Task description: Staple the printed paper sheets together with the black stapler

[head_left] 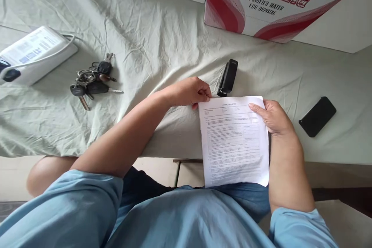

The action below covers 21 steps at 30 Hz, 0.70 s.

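A printed white paper sheet [234, 141] hangs over the front edge of the cloth-covered table [162, 38], its lower part over my lap. My left hand [188, 91] pinches the sheet's top left corner with fingers curled. Along the sheet's top right edge, my right hand [271, 116] holds on, thumb on top of the page. A black stapler [228, 77] lies on the cloth just beyond the sheet, a short way from my left hand's fingertips.
A bunch of keys [91, 81] lies at left, with a white power strip [31, 54] and its cable further left. A black phone [317, 116] rests at right. A red and white cardboard box [276, 4] stands at the back.
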### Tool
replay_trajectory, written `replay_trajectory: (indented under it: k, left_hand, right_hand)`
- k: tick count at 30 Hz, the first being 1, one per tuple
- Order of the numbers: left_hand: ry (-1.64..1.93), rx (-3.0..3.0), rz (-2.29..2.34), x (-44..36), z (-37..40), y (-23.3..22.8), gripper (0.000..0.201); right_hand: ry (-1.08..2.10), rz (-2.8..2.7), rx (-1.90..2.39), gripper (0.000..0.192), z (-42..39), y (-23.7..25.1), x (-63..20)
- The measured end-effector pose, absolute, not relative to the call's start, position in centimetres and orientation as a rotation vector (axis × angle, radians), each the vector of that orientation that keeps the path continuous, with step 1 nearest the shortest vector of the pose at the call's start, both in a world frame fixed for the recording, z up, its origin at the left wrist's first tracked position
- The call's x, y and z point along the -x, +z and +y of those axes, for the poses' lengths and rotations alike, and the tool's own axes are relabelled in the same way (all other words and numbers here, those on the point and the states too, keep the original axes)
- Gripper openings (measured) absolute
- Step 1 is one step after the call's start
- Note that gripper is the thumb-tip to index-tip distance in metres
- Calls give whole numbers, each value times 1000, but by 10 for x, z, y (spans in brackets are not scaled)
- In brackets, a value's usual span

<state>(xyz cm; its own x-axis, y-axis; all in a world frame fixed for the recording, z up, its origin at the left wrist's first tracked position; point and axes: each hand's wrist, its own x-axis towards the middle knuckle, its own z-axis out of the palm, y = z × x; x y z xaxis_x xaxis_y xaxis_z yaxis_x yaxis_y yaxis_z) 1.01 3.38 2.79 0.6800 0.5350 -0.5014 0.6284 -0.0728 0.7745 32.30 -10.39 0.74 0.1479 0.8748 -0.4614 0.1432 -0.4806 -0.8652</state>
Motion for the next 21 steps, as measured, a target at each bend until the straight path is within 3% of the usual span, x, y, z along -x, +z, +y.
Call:
replay_trajectory:
  k: [4, 12, 18, 21]
  left_hand:
    - [-33, -1881, 947, -20, 36, 19, 11]
    - [513, -1931, 956, -30, 42, -20, 8]
    - [875, -2016, 932, -30, 26, -37, 45]
    - [946, -2063, 815, -29, 26, -43, 46]
  right_hand:
    - [1324, -957, 1793, 44, -105, 7, -333]
    - [1223, -942, 1756, 37, -106, -9, -351]
    - [1204, -912, 1775, 37, -107, -16, -367]
    - [1205, -890, 1791, 41, -106, -17, -369]
